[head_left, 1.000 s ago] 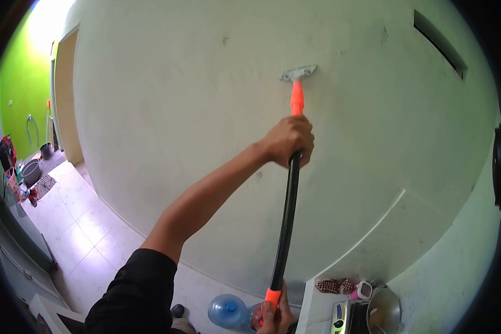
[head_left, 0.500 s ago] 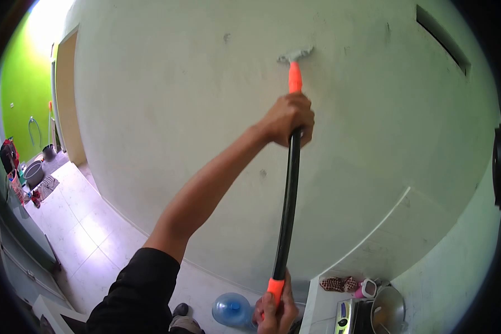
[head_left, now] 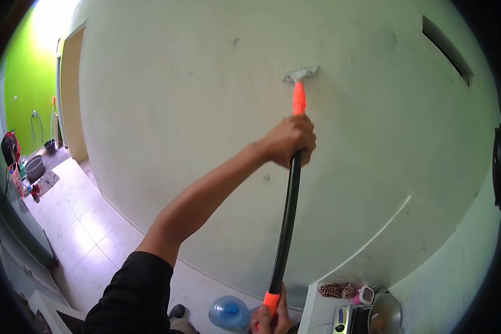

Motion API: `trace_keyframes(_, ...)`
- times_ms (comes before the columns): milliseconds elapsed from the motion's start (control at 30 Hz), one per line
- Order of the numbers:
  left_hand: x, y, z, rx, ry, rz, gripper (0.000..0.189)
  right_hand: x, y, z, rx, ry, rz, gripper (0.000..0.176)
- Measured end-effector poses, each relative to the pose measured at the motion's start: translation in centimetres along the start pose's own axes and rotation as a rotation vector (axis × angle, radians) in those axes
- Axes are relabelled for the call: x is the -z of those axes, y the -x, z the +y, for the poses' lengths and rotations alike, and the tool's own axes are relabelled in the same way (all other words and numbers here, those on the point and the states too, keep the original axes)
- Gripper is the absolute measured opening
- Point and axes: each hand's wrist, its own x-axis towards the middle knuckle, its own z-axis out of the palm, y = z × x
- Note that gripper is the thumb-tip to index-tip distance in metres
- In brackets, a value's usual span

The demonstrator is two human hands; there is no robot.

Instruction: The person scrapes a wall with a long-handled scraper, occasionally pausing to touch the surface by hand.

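A long-handled scraper with a black shaft (head_left: pixel 286 222) and orange ends reaches up to the pale wall (head_left: pixel 167 111). Its wide grey head (head_left: pixel 301 73) is at the wall's surface; whether it touches cannot be made out. High on the shaft, just below the upper orange part, my left hand (head_left: pixel 292 139) is wrapped round it. My right hand (head_left: pixel 274 318) grips the lower orange end at the bottom edge of the view, partly cut off.
A blue water bottle (head_left: pixel 229 313) lies beside my right hand. At the lower right are a stove (head_left: pixel 341 320), a large metal pan (head_left: pixel 385 314) and a pink item (head_left: pixel 364 295). A doorway (head_left: pixel 72 94), basins and a mop stand far left. A slot (head_left: pixel 446 50) opens upper right.
The scraper head and my left hand have moved down along the wall. My right hand has gone slightly lower too. The whole view has shifted a little.
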Motion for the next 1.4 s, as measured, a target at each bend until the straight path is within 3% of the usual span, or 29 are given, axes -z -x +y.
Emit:
trace_keyframes(133,-0.3,0.5,-1.4,-0.036,-0.008,0.045,0.024,-0.9,-0.1,2.2,0.19,0.141,-0.03,0.055)
trace_keyframes(167,0.9,-0.3,-1.4,-0.02,0.035,0.006,0.025,-1.5,-0.4,1.7,0.013,0.106,-0.012,0.054)
trace_keyframes(200,1.8,-1.0,-1.8,-0.007,-0.027,-0.004,0.024,-1.8,-0.8,1.2,-0.018,0.039,-0.02,0.055)
trace_keyframes(300,2.5,-1.6,-1.6,0.008,-0.088,-0.027,0.024,-0.7,-2.0,1.2,0.019,-0.06,-0.051,0.058)
trace_keyframes(400,0.6,1.4,1.0,0.029,-0.016,-0.086,0.023,0.4,0.3,0.5,-0.118,-0.041,-0.033,0.056)
trace_keyframes(467,-0.4,2.1,0.0,0.069,-0.081,-0.12,0.022,-0.5,-1.9,-0.1,-0.108,0.022,-0.026,0.059)
trace_keyframes(500,-0.4,1.3,-1.2,-0.001,-0.101,-0.084,0.021,-0.4,-3.5,1.1,-0.094,0.029,-0.019,0.058)
trace_keyframes(667,4.2,-2.5,-2.9,0.058,-0.237,-0.105,0.018,-1.3,-5.5,-3.4,-0.105,-0.045,-0.046,0.056)
trace_keyframes(733,4.7,-0.8,-1.5,-0.012,-0.156,-0.092,0.018,-1.4,-2.9,-2.6,-0.152,-0.118,-0.054,0.056)
trace_keyframes(967,4.0,10.0,2.8,0.214,-0.154,-0.072,0.025,-2.1,0.3,2.4,-0.194,-0.018,-0.156,0.057)
trace_keyframes(1100,3.6,11.7,2.0,0.273,-0.199,-0.018,0.022,-2.3,-1.5,4.2,-0.124,0.013,-0.158,0.056)
trace_keyframes(1167,3.8,12.2,1.5,0.261,-0.213,0.056,0.027,-1.1,-1.6,8.2,0.039,0.125,-0.133,0.054)
trace_keyframes(1300,4.2,11.9,1.2,0.241,-0.204,0.058,0.031,-1.3,-1.7,7.2,0.204,0.221,-0.1,0.05)
trace_keyframes(1400,4.5,11.8,-1.6,0.184,-0.186,0.135,0.023,-1.4,-4.1,6.0,0.142,0.282,-0.154,0.051)
